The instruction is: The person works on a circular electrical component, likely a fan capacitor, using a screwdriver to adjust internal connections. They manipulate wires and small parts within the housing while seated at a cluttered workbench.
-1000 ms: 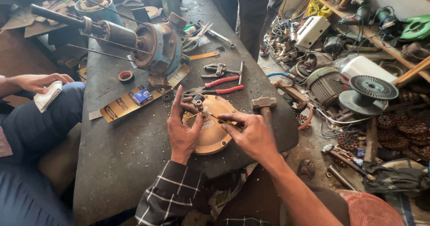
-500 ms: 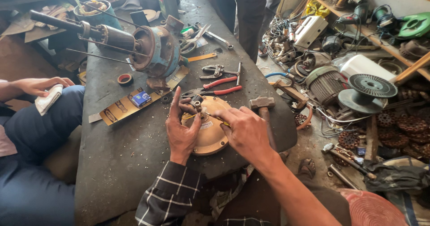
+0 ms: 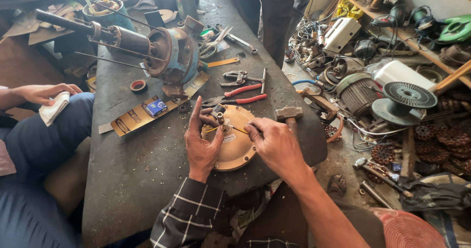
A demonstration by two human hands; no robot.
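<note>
A round gold-coloured motor cover (image 3: 236, 149) lies flat on the dark workbench (image 3: 142, 169) near its front edge. My left hand (image 3: 202, 141) rests on the cover's left side, index finger up, fingers pinching a thin yellow wire (image 3: 212, 129) by the small shaft at the centre. My right hand (image 3: 274, 142) lies over the cover's right side and pinches the other end of that wire. A hammer (image 3: 289, 114) lies just beyond my right hand.
Red-handled pliers (image 3: 240, 96), another pair of pliers, scissors and a long-shafted motor (image 3: 167, 51) lie farther back. A roll of tape (image 3: 139, 86) and a cardboard strip sit to the left. A seated person's hand (image 3: 41, 93) holds a white cloth. Motor parts and spools crowd the floor right.
My hands stay on the cover. The right hand has shifted slightly along the wire; the view has drifted a little.
</note>
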